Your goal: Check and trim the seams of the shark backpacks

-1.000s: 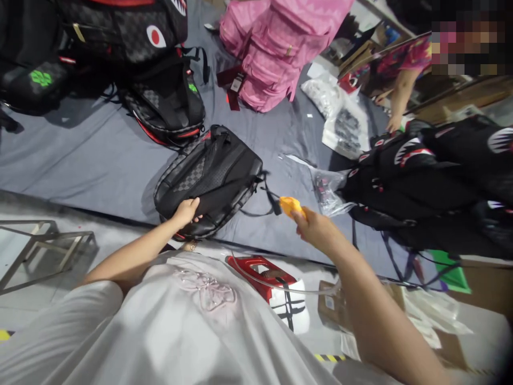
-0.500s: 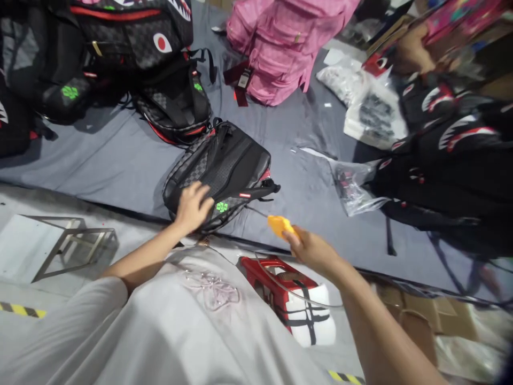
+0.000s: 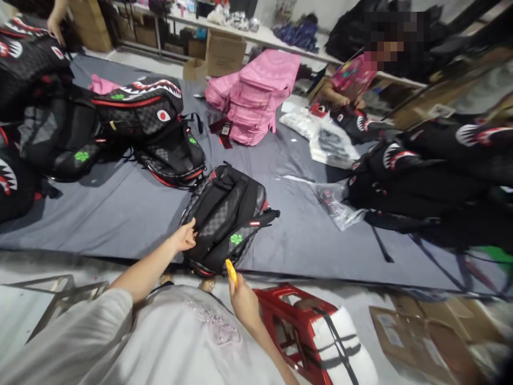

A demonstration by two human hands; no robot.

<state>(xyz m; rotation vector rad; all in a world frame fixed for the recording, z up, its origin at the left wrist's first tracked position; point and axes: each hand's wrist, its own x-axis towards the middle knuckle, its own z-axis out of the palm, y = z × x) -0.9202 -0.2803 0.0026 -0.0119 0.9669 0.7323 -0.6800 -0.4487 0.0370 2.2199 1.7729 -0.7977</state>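
Backpack [image 3: 224,216] lies against the left hand [image 3: 185,237], whose grip is unclear, while the right hand [image 3: 243,300] clutches a yellow object [image 3: 231,271].

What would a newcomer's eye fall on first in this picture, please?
Probably the bright pink baggage, at the far side of the table. Next, the yellow tool in the right hand, near the black backpack at the near edge. The red stool, lower right, also stands out.

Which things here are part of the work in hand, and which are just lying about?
In the work, it seems:
black backpack, at the left hand
yellow-orange object, in the right hand

Apparently just lying about:
pink backpack
red stool
clear plastic bag
cardboard box
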